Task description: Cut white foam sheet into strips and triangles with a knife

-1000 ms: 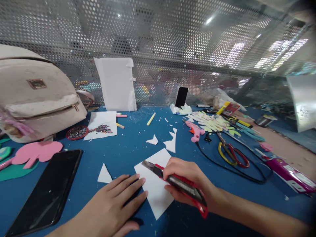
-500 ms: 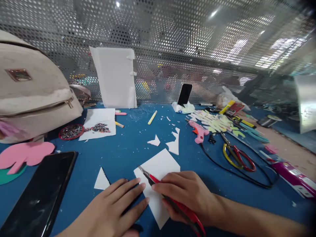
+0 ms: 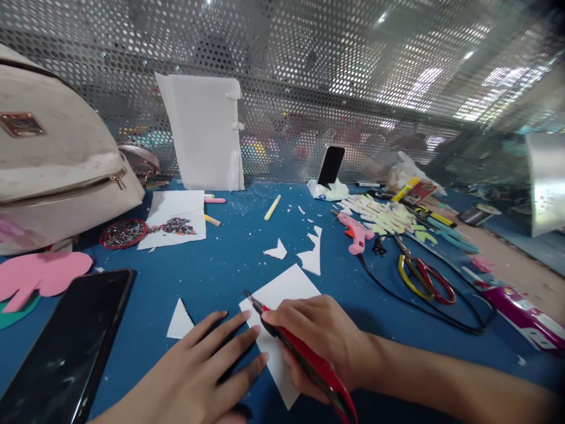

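Observation:
My right hand (image 3: pixel 329 338) grips a red and black craft knife (image 3: pixel 327 381), its thin blade tip at the left corner of a white piece of card (image 3: pixel 286 288). The card lies flat on the blue table, one corner toward me. My left hand (image 3: pixel 198 368) lies with fingers spread, the fingertips on the card's left edge and holding nothing. A small white triangle (image 3: pixel 180 321) lies just beyond my left fingers. Torn white scraps (image 3: pixel 311 255) sit past the card's far corner.
To the left are a black phone (image 3: pixel 66 341), pink foam cutout (image 3: pixel 48 274) and pale backpack (image 3: pixel 57 153). To the right lie a pink glue gun (image 3: pixel 359 232) with its cord, scissors (image 3: pixel 424 280) and a purple box (image 3: pixel 525 312). A perforated metal panel (image 3: pixel 282 47) closes the back.
My right hand has shifted slightly left and up with the craft knife, whose tip now reaches the card's left corner and just past its edge. My left hand stays almost still.

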The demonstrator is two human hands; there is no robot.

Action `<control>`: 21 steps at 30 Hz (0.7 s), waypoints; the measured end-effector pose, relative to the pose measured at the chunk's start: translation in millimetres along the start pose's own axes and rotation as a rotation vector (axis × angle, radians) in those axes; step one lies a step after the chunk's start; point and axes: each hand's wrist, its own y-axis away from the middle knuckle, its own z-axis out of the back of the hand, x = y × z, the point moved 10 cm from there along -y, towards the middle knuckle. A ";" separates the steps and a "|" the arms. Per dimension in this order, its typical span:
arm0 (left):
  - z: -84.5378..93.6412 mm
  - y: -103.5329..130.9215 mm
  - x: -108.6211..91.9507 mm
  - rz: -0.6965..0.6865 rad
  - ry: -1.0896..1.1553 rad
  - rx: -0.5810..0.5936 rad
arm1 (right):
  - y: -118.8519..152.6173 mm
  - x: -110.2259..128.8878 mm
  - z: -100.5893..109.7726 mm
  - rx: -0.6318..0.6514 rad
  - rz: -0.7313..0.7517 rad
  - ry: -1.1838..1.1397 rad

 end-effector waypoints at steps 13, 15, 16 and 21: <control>-0.5 -2.5 -3.4 -0.070 -0.042 0.089 | -16.7 -31.5 -5.9 -0.127 -0.161 -0.186; 0.0 -2.5 -2.9 -0.065 -0.039 0.089 | -11.2 -31.2 -2.7 -0.196 -0.141 -0.203; 0.5 -2.5 -2.4 -0.062 -0.035 0.086 | -8.7 -30.2 -1.7 -0.226 -0.119 -0.213; -1.3 -2.4 -0.2 -0.054 -0.021 0.087 | -4.9 -22.9 -1.1 -0.284 -0.012 -0.233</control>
